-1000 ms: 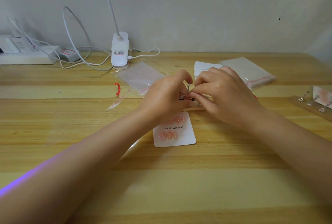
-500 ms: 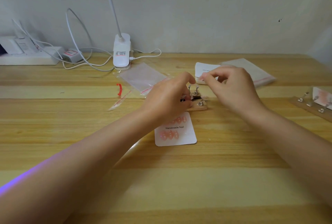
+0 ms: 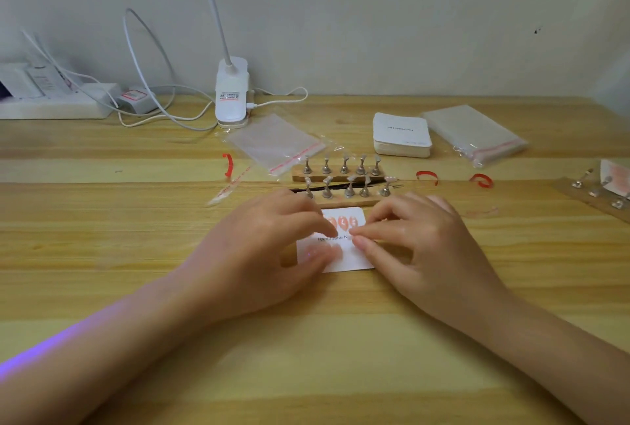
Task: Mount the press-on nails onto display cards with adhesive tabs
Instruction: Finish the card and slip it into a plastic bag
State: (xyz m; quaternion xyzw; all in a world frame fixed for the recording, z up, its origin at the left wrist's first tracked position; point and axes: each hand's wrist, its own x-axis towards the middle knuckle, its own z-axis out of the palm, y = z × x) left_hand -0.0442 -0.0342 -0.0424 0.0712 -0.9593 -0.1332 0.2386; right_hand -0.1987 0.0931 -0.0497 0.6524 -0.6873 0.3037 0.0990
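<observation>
A white display card (image 3: pixel 354 259) printed "Handmade Nail" lies flat on the wooden table, between my two hands. Pink press-on nails (image 3: pixel 343 222) sit in a row along its top; a lower row is blurred under my left thumb. My left hand (image 3: pixel 269 250) rests its thumb and index fingertip on the card's left half. My right hand (image 3: pixel 422 247) brings thumb and index tip together at the card's middle, pinching a small nail that is barely visible. Just behind the card stand two wooden strips of metal nail holders (image 3: pixel 341 172).
A stack of blank cards (image 3: pixel 401 134) and a pile of clear bags (image 3: pixel 474 133) lie at the back right, another clear bag (image 3: pixel 274 142) at the back middle. Lamp base (image 3: pixel 231 93), cables and power strip (image 3: pixel 51 105) line the wall. A second holder strip (image 3: pixel 595 191) sits far right.
Both hands came down from the nail holders toward me and onto the card. The holder strips, hidden before, are now in plain view.
</observation>
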